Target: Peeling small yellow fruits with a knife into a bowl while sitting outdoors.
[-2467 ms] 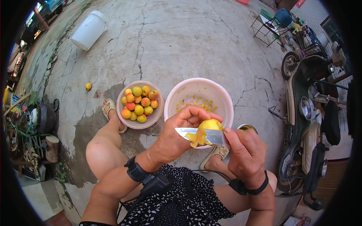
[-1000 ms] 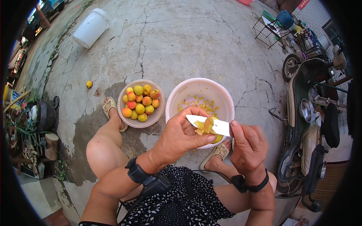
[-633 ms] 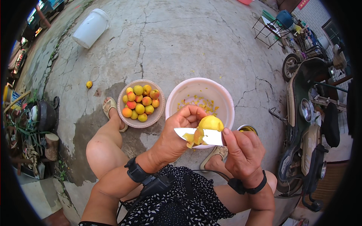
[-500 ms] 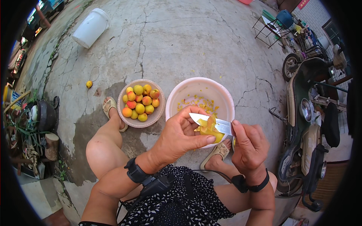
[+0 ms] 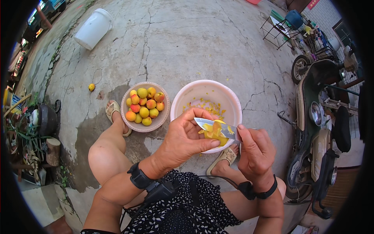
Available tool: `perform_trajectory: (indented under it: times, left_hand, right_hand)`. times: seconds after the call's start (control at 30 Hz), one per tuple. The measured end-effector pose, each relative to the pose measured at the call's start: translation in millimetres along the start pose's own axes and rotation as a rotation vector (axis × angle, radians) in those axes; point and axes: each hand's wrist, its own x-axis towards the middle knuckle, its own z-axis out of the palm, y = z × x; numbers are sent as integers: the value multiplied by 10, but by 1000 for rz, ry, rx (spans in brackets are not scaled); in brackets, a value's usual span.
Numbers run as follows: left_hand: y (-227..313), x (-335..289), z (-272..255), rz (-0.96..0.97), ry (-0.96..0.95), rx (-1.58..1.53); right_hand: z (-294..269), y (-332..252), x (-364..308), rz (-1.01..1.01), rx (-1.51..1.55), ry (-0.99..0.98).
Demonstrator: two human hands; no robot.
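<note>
My left hand is curled round a partly cut yellow apricot, thumb along its near side. In my right hand is a knife, its silver blade lying across the fruit and pointing left. Yellow pieces cling to the blade, and part of the fruit is hidden by it. Both hands are over the near rim of a wide pale-pink basin, which has small yellow bits scattered on its bottom. Left of it stands a smaller pink bowl heaped with whole yellow and red apricots.
A single yellow fruit lies on the concrete floor at the left. Farther back, a white bucket is on its side. A motor scooter stands at the right; potted plants and a log line the left.
The knife and my right hand have shifted slightly left. More yellow flesh shows on the blade now, and the fruit has turned a little in my left hand.
</note>
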Motion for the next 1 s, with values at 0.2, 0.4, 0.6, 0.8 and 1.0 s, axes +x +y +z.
perform_trajectory:
  times: [0.2, 0.4, 0.6, 0.8, 1.0]
  left_hand:
    - [-56, 59, -77, 150, -49, 34]
    - [-17, 67, -35, -27, 40, -44]
    - [-111, 96, -75, -82, 37, -160]
    - [-171, 80, -120, 29, -64, -81]
    - [-201, 56, -106, 9, -88, -67]
  right_hand:
    - [-43, 98, 10, 184, 143, 70]
    - [-13, -111, 79, 32, 79, 36]
    - [51, -114, 61, 15, 60, 52]
    - [100, -104, 34, -50, 7, 40]
    - [126, -116, 31, -58, 3, 44]
